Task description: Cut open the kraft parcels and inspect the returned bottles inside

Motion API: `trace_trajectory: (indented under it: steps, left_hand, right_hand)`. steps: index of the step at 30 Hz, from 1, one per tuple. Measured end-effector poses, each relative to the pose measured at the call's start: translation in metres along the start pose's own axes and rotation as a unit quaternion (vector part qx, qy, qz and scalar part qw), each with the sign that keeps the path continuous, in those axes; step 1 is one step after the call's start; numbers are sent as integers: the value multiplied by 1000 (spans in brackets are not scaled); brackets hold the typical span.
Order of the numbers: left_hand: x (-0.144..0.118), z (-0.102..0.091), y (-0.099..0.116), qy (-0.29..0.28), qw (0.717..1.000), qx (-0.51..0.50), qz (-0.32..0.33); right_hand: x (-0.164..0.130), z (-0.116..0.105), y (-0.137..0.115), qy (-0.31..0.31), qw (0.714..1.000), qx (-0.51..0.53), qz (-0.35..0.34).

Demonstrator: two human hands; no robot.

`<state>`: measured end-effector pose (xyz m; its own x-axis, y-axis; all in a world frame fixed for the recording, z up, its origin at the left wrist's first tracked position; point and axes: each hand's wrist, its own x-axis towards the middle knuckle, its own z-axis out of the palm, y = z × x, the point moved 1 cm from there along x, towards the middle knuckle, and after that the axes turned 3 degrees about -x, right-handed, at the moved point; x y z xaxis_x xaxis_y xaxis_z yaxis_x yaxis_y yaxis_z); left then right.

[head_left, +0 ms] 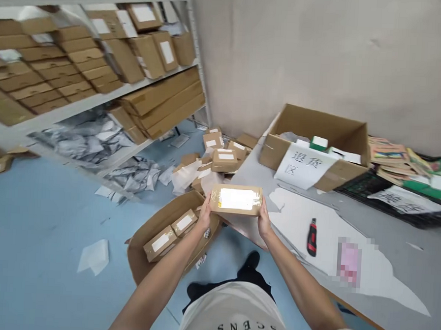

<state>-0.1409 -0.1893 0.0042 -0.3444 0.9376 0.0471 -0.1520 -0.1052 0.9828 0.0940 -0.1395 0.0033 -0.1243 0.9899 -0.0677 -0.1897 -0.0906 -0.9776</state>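
A small brown cardboard box (236, 210) with a white label on its upper face is held level in front of me. My left hand (205, 214) grips its left end and my right hand (264, 220) its right end, so both hands are closed on it. Below my left forearm stands an open carton (137, 247) on the floor, with several labelled boxes (160, 243) inside. To the right of my right hand, a red and black utility knife (312, 238) lies on a white sheet (370, 271) on the table.
A large open carton (271, 150) with a paper sign stands on the grey table (410, 244), beside a black crate (356, 182). Shelves (136, 86) of boxes rise at left. Several boxes (224, 160) are heaped on the floor ahead. Crumpled paper (94, 256) lies on the blue floor.
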Motion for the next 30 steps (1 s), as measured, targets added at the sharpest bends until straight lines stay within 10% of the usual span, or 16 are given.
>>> trace_trajectory:
  steps: [6,11,30]
  left_hand:
    - [24,140,-33,-149,989,23,10]
    - [24,198,-56,-217,974,51,-38]
    - [50,194,-98,-372,919,93,-98]
  right_hand:
    - [-3,-139,-1,98,995,-30,-13]
    - [-25,-199,15,172,984,-32,20]
    - [-37,-207,24,197,973,-85,80]
